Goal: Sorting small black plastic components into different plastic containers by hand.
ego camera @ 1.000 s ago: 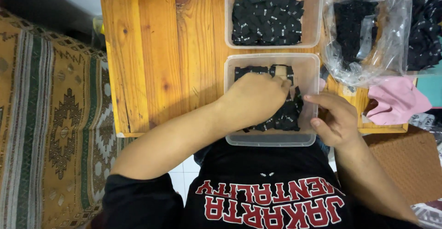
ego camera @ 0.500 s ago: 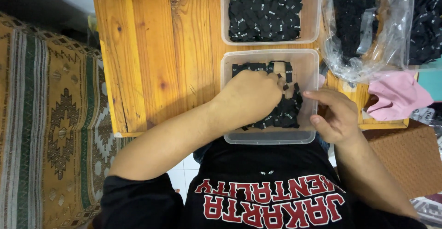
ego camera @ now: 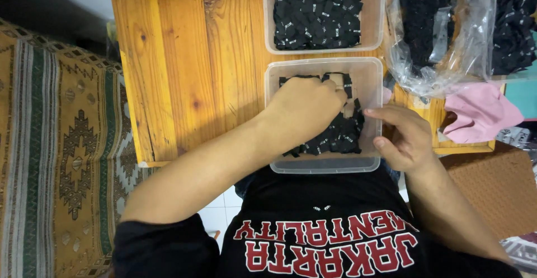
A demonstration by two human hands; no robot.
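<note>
On the wooden table (ego camera: 184, 60), a clear tub (ego camera: 373, 82) holds small black labels (ego camera: 338, 135); left hand (ego camera: 305, 110) buried, right hand (ego camera: 405, 138) loose, neither grip readable.

Single head view, straight down, close over table (ego camera: 184, 76)

I read this as a home sorting station: a low wooden worktop (ego camera: 184, 71) on white floor tiles, a patterned woven rug (ego camera: 56, 144) left of it, and clear plastic tubs (ego camera: 324, 166) of small black fabric labels (ego camera: 316, 15) on it.
</note>
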